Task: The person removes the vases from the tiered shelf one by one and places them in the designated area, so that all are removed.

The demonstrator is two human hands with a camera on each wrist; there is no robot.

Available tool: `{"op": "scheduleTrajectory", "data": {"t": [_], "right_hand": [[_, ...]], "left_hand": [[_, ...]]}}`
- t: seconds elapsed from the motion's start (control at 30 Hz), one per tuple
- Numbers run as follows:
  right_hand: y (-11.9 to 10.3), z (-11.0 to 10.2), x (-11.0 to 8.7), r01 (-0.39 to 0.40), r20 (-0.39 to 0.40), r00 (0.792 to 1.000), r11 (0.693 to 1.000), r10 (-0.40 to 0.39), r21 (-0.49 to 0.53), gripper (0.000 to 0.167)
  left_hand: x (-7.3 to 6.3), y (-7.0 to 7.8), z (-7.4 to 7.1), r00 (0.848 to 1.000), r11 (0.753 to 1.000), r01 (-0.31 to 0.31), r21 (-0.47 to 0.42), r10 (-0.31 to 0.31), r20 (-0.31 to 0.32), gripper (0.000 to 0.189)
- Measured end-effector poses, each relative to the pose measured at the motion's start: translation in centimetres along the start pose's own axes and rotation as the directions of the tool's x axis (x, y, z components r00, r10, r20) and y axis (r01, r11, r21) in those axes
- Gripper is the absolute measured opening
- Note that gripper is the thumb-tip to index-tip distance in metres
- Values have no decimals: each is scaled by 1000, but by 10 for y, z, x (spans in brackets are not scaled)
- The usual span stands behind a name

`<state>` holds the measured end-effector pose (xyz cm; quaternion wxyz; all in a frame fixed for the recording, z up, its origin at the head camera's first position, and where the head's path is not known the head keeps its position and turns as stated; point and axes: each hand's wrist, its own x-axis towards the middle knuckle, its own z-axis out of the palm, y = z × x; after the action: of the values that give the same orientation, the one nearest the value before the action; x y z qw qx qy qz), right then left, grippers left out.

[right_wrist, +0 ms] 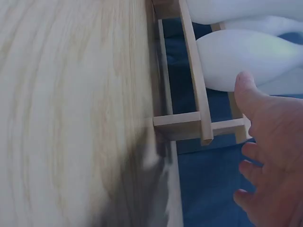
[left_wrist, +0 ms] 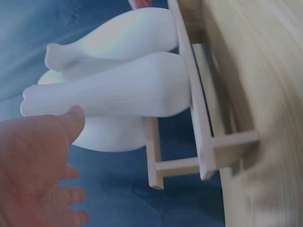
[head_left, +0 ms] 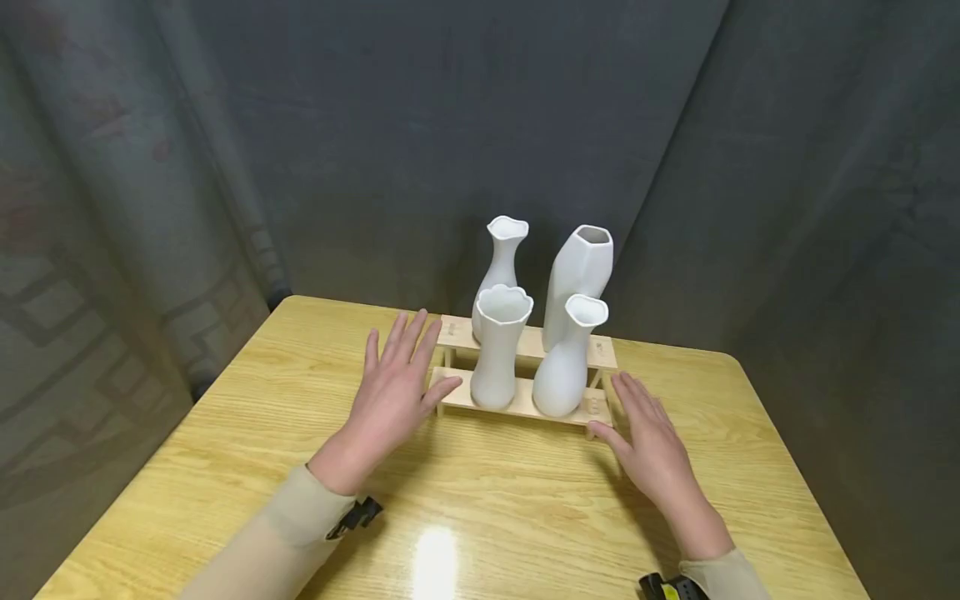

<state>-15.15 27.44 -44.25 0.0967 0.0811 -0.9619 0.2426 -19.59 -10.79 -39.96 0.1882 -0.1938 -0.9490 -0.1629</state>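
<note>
Both hands, left (head_left: 393,392) and right (head_left: 651,437), flank the wooden rack (head_left: 517,400) of four white vases (head_left: 498,346) on the surface (head_left: 480,500), each grip spread, holding nothing.

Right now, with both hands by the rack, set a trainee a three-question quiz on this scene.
1. How many white vases stand on the wooden rack?
2. True or false: the left hand grips a vase.
3. Which hand is at the rack's right end? A. left hand B. right hand C. neither

Key
1. Four, two in front and two behind.
2. False: its fingers are spread open beside the rack's left end.
3. B
</note>
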Motion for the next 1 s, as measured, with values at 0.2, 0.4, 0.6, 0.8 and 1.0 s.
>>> {"op": "scheduleTrajectory", "data": {"t": [0.2,0.4,0.6,0.8,1.0], "right_hand": [[7,7,4,-43,12,999,997,43,61,91],[16,14,7,-50,6,999,988,50,146,86],[22,24,11,-68,35,998,961,61,268,85],[24,32,15,-89,67,995,932,70,351,79],[30,37,17,-112,87,993,910,84,400,80]], "left_hand": [[5,12,-4,1000,997,5,-73,-6,-9,89],[11,20,-5,1000,991,11,-135,-14,-18,88],[17,26,-7,999,982,15,-186,-21,-30,89],[21,32,-8,999,972,13,-233,-23,-43,89],[24,38,-8,998,956,0,-293,-19,-63,89]]}}
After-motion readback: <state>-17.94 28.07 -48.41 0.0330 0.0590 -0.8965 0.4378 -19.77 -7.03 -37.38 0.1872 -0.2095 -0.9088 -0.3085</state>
